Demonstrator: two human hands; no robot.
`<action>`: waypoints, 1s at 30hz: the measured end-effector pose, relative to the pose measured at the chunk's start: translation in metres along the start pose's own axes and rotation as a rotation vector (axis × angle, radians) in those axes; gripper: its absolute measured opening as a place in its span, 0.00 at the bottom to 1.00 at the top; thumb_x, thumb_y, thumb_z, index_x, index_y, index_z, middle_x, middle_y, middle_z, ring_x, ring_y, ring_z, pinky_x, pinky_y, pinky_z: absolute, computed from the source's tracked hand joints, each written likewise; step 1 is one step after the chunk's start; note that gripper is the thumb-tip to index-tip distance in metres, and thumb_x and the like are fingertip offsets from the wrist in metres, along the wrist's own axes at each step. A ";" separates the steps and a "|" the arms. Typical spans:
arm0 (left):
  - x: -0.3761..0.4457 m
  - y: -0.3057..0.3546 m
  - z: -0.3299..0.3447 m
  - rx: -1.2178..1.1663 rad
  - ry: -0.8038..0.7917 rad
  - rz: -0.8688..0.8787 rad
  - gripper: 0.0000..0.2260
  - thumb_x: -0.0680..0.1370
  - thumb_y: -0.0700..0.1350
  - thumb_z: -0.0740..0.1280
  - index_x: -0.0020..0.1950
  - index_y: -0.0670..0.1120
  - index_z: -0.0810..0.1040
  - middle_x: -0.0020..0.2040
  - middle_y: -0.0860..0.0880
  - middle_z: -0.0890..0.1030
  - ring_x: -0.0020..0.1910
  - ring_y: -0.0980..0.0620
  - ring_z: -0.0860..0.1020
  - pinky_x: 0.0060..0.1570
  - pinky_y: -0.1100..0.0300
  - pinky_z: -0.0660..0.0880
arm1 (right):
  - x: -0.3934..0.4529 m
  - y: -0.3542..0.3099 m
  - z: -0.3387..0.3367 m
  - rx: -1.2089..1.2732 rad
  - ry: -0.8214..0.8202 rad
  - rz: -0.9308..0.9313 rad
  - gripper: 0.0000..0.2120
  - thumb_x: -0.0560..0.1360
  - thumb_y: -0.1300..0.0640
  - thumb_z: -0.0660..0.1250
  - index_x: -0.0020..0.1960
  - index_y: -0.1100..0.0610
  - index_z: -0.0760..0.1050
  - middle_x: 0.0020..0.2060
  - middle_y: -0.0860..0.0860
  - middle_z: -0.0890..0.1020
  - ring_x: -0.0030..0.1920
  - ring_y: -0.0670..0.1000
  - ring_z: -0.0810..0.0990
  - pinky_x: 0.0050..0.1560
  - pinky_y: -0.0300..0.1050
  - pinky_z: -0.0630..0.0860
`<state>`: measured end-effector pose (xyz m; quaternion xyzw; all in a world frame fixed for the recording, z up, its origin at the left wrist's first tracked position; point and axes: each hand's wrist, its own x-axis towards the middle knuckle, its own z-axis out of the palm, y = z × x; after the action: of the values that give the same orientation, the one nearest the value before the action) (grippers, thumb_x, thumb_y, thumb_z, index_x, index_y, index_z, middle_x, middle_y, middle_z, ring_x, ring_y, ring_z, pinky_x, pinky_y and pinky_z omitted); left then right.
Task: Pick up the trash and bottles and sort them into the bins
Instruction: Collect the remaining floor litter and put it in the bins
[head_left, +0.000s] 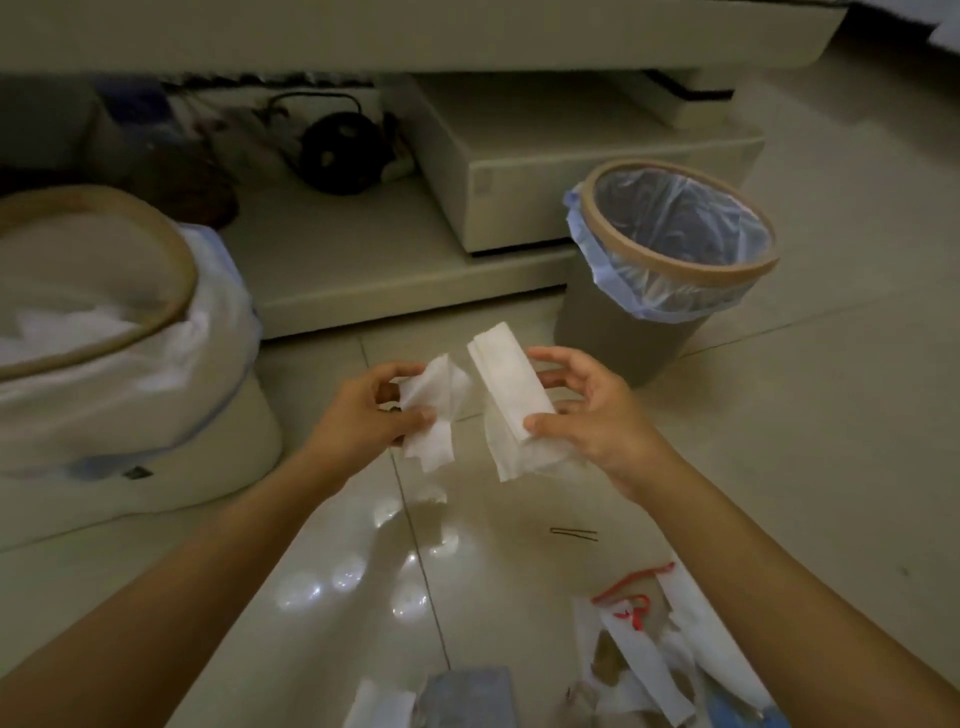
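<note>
My left hand (363, 410) pinches a small crumpled tissue (434, 410), and my right hand (582, 415) grips a folded tissue (511, 395). Both are above the floor, between the white bin (156, 332) at left and the grey bin (670, 270) at far right.

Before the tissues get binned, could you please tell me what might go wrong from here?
1. The left hand only pinches the crumpled tissue, so loose flaps could tear or drop.
2. The right hand holds the folded tissue short of the grey bin; a toss may miss.
3. The white bin looks nearly full.
</note>
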<state>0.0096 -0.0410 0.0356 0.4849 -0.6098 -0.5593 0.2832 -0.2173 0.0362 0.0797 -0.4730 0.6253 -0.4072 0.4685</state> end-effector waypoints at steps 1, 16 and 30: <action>-0.006 0.002 -0.016 0.004 0.028 0.005 0.21 0.72 0.40 0.72 0.62 0.54 0.73 0.53 0.51 0.80 0.49 0.50 0.81 0.38 0.62 0.80 | 0.005 -0.010 0.015 -0.005 -0.037 -0.018 0.29 0.68 0.66 0.74 0.62 0.44 0.72 0.54 0.45 0.78 0.51 0.49 0.81 0.46 0.47 0.82; -0.090 0.074 -0.199 0.047 0.685 0.172 0.20 0.73 0.44 0.73 0.62 0.55 0.73 0.49 0.58 0.79 0.45 0.58 0.81 0.38 0.65 0.80 | 0.050 -0.155 0.213 0.084 -0.251 -0.377 0.24 0.69 0.66 0.73 0.60 0.47 0.74 0.57 0.46 0.77 0.54 0.48 0.79 0.45 0.46 0.82; -0.051 0.048 -0.251 0.142 0.728 0.006 0.19 0.73 0.44 0.72 0.63 0.52 0.76 0.53 0.53 0.80 0.52 0.56 0.78 0.50 0.60 0.76 | 0.099 -0.149 0.268 -0.148 -0.184 -0.372 0.17 0.74 0.66 0.66 0.61 0.54 0.77 0.58 0.48 0.79 0.60 0.46 0.75 0.58 0.39 0.74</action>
<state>0.2377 -0.1017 0.1447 0.6689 -0.5078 -0.3056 0.4487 0.0628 -0.1106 0.1401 -0.6484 0.5099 -0.3947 0.4047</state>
